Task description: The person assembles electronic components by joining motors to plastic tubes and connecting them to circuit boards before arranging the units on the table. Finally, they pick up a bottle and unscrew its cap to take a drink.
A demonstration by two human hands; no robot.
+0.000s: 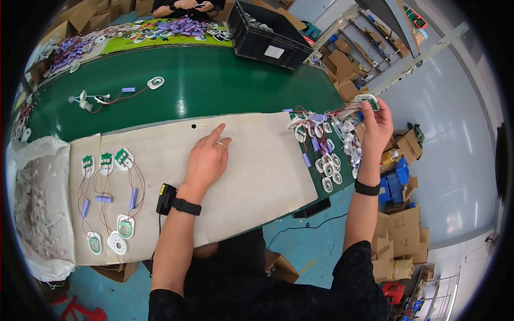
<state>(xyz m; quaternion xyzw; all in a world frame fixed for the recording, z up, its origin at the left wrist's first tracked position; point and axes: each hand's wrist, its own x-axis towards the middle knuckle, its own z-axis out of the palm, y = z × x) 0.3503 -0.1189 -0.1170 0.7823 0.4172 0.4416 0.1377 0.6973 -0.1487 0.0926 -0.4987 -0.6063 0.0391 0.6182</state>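
Note:
My right hand [378, 122] is raised at the right, with thumb and fingers closed on a white oval housing with a green circuit board [367, 100]. Red wires run from it leftward to the pile of wired housings and purple cylindrical cells [318, 140] by the board's right edge. My left hand [208, 159] is over the beige work board [257, 176], index finger stretched out and holding nothing. Three wired sets lie in a row at the board's left, each with a green circuit board in a white shell [106, 163], a purple cell [133, 198] and a second white oval piece [118, 243].
A plastic-lined bin [45, 203] stands left of the board. On the green table [214, 80] lies a wired set with a purple cell [128, 90]. A black crate [270, 40] sits at the far edge; a co-worker's hands [188, 4] are beyond. Cardboard boxes [401, 230] stand at right.

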